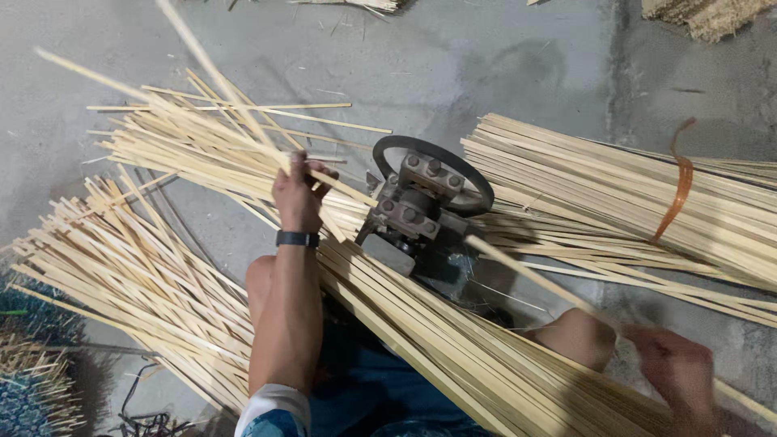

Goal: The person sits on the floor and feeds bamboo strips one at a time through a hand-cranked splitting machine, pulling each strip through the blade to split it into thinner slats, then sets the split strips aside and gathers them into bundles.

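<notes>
Where bamboo strips point(186, 291) lie heaped, grey concrete floor point(453, 65) shows

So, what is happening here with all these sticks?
A person sits on a concrete floor among piles of thin bamboo strips. The left hand grips a few strips lifted above the pile, beyond a small metal machine with a wheel. The right hand holds one strip that leads toward the machine. A tied bundle lies to the right.
</notes>
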Action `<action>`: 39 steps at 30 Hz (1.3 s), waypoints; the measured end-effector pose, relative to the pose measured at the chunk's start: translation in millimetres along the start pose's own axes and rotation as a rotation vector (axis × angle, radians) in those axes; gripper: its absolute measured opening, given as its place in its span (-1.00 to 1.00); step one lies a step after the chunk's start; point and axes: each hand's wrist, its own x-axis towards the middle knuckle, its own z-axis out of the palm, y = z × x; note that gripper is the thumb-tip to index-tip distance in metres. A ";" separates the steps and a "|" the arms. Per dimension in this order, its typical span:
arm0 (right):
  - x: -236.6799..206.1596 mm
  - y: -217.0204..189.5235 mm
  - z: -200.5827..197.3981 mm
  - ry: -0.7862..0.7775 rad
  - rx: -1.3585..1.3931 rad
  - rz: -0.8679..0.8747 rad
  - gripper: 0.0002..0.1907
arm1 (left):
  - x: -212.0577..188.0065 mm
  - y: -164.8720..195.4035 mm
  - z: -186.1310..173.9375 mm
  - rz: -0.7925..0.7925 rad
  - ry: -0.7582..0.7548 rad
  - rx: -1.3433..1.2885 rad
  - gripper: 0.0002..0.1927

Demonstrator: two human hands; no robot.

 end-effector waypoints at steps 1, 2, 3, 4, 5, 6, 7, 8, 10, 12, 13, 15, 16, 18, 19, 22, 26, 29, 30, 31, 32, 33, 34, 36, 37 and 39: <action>6.8 -10.6 8.0 -0.035 -0.051 0.011 -0.77 | 0.7 3.4 -1.8 0.016 0.015 -0.033 -0.67; 10.8 -25.0 14.7 -0.073 -0.103 0.022 -0.74 | 1.0 6.3 -3.9 0.039 0.041 -0.069 -0.65; 9.8 -42.1 19.9 -0.059 -0.054 0.002 -0.78 | 1.8 9.3 -5.5 0.063 0.067 -0.103 -0.62; 9.2 -61.7 24.1 -0.044 -0.006 -0.019 -0.79 | 2.7 11.6 -7.0 0.088 0.093 -0.137 -0.59; 17.4 -83.6 24.7 -0.077 -0.175 -0.171 -0.82 | 2.5 14.0 -8.8 0.073 0.091 -0.120 -0.57; 22.4 -106.5 25.6 -0.112 -0.347 -0.320 -0.83 | 1.3 15.7 -10.5 0.055 0.087 -0.103 -0.54; 15.4 -129.5 29.4 -0.040 -0.115 -0.346 -0.82 | 0.6 16.2 -10.2 0.038 0.082 -0.087 -0.52; 8.3 -153.2 33.0 0.036 0.118 -0.368 -0.80 | 0.2 16.1 -8.3 -0.019 0.095 -0.032 -0.51; -4.4 -192.1 30.3 0.216 -0.034 -0.664 -0.76 | -4.2 14.6 -5.6 -0.134 0.132 0.081 -0.48; -18.6 -226.4 30.3 0.284 -0.066 -0.841 -0.78 | -11.1 9.9 -0.6 -0.050 0.020 0.105 -0.53; -25.4 -239.1 30.0 0.262 -0.023 -0.871 -0.82 | -14.3 8.2 1.7 -0.010 -0.036 0.114 -0.55; -37.0 -260.4 36.8 -0.018 0.105 -0.684 -0.80 | -16.4 9.2 4.7 0.020 -0.016 0.213 -0.58; -41.0 -268.2 41.9 -0.269 0.183 -0.460 -0.73 | -17.2 9.7 6.4 0.034 -0.006 0.262 -0.59; -47.5 -273.4 50.6 -0.446 0.271 -0.282 -0.73 | -19.6 9.6 8.1 0.019 -0.052 0.185 -0.61; -50.2 -274.8 56.4 -0.376 0.285 -0.343 -0.80 | -19.2 10.6 9.3 0.016 -0.076 0.146 -0.62; -57.4 -268.1 66.9 -0.081 0.218 -0.680 -0.92 | -22.5 4.7 13.5 0.002 -0.083 0.209 -0.65; -65.1 -252.7 67.1 0.035 0.067 -0.739 -0.88 | -23.3 -2.4 18.5 -0.012 -0.187 0.144 -0.67; -65.1 -240.7 63.7 -0.144 -0.032 -0.607 -0.83 | -23.4 -6.6 20.2 -0.002 -0.230 0.129 -0.66; -63.5 -234.9 62.0 -0.194 -0.067 -0.519 -0.85 | -23.8 -8.0 20.3 0.009 -0.233 0.153 -0.66; -61.7 -225.7 57.6 -0.244 -0.101 -0.431 -0.87 | -24.2 -9.0 19.6 0.020 -0.234 0.178 -0.65; -59.9 -218.1 56.8 -0.293 -0.133 -0.344 -0.86 | -23.7 -10.2 19.1 0.014 -0.235 0.178 -0.65; -55.2 -205.6 51.7 -0.112 -0.099 -0.601 -0.87 | -23.5 -11.2 17.8 0.007 -0.234 0.180 -0.65; -48.1 -190.1 44.2 0.080 -0.064 -0.850 -0.86 | -22.9 -12.3 16.5 0.001 -0.233 0.181 -0.65; -39.6 -153.1 26.8 0.135 0.067 -0.575 -0.89 | -19.3 -13.3 13.5 0.004 -0.226 0.162 -0.66; -36.7 -134.5 20.5 0.093 0.227 -0.496 -0.90 | -17.0 -13.7 12.1 0.004 -0.225 0.151 -0.66; -30.7 -89.6 -5.2 -0.005 0.351 -0.251 -0.85 | -11.4 -12.9 8.6 0.000 -0.165 0.172 -0.66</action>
